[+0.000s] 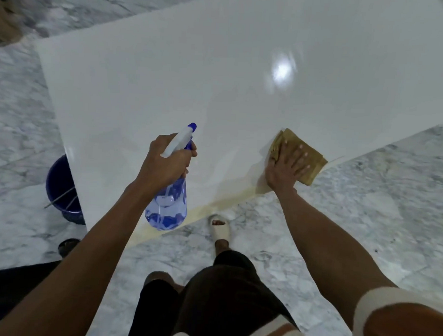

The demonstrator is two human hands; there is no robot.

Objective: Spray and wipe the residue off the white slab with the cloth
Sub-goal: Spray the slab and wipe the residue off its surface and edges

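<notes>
Floor: grey-veined marble floor [364,210] lay under and around everything.
Slab: the white slab [193,79] stood raised above the floor, glossy, with a lamp glare toward its far right part.
Residue: a yellowish residue streak [229,202] ran along the slab's near edge.
Left hand: the left hand [165,163] was raised over the near edge, fingers curled around the neck of the spray bottle [167,206], nozzle pointing away across the slab.
Right hand: the right hand [287,167] lay flat, fingers spread and straight, pressing the cloth [301,153] onto the slab close to its near edge.
Cloth: tan, folded, partly covered by the fingers.
Bucket: a blue bucket [59,187] stood on the floor, partly hidden under the slab's left edge.
Foot: 1 foot in a pale sandal [219,229] stood on the floor just beside the near edge.
</notes>
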